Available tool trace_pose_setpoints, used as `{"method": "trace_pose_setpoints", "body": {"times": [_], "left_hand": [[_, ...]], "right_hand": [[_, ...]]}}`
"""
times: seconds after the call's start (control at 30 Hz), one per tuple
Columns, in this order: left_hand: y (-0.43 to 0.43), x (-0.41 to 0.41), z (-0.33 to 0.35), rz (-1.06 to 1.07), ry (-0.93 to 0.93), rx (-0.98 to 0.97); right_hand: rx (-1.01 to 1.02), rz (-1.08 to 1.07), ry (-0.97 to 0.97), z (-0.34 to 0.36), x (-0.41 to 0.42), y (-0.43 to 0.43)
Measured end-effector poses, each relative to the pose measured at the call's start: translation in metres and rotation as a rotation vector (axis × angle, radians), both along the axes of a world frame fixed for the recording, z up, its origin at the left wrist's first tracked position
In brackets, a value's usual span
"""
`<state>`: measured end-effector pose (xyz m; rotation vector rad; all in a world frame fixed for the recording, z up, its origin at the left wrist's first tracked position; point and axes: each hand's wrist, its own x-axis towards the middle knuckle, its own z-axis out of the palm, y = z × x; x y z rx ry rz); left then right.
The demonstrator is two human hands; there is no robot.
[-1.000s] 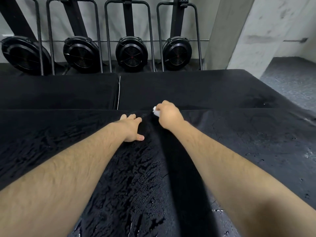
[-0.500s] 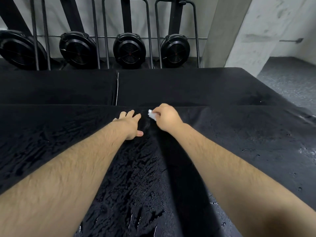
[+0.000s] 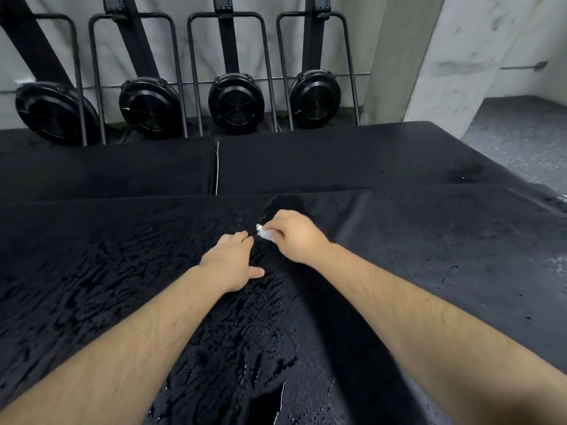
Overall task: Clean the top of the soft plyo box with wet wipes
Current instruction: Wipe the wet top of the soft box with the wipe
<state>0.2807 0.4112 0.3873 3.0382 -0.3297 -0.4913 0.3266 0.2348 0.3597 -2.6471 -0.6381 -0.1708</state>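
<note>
Soft plyo box [image 3: 92, 271] fills the lower part of our view, its black top stretching from edge to edge beneath both of our forearms. The left and middle of that top glisten with wet streaks and beads, while the part to the right looks duller, with only scattered droplets. Our right hand [image 3: 294, 237] is near the far edge of the top, about mid-width, its fingers curled and pinching a small crumpled white wet wipe [image 3: 264, 236]. The wipe sticks out from the fingertips toward the left and sits low against the surface. Our left hand [image 3: 230, 265] lies just beside it, a little nearer to us, palm down on the top with fingers straight and relaxed and the thumb spread out to the right; it holds nothing. Its fingertips come close to the wipe, though we cannot tell whether they touch it. Beyond the far edge we see 2 more black padded boxes [image 3: 337, 161] side by side, a narrow seam between them. Behind those, 4 black fan wheels [image 3: 236, 102] on upright black frames stand in a row against a pale wall [image 3: 205, 50]. A grey concrete pillar [image 3: 429, 56] rises at the upper right, with speckled grey floor [image 3: 521, 133] beside it
</note>
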Motion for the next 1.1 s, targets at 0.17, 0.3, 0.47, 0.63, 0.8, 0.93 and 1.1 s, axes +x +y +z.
{"method": "trace_pose_setpoints", "body": {"times": [0.17,0.3,0.47,0.63,0.8,0.93,1.1], "left_hand": [[-0.003,0.001,0.003,0.003,0.013,0.002],[0.0,0.001,0.002,-0.002,0.009,-0.019],[0.003,0.001,0.001,0.017,0.027,-0.063],[0.017,0.004,0.017,0.032,0.302,-0.243],[0.019,-0.001,0.013,-0.049,0.331,-0.216],[0.023,-0.004,0.009,-0.053,0.31,-0.237],[0.026,-0.004,0.002,-0.055,0.287,-0.282]], "right_hand": [[0.035,-0.283,-0.007,0.005,0.006,-0.013],[0.039,0.029,0.022,0.003,-0.043,0.012],[-0.027,-0.109,0.03,0.016,-0.017,-0.013],[0.123,-0.091,0.039,0.005,-0.058,0.004],[0.126,-0.028,0.072,0.008,-0.07,0.005],[0.107,-0.177,0.107,0.008,-0.05,0.012],[0.165,-0.087,0.078,0.001,-0.109,0.026]]}}
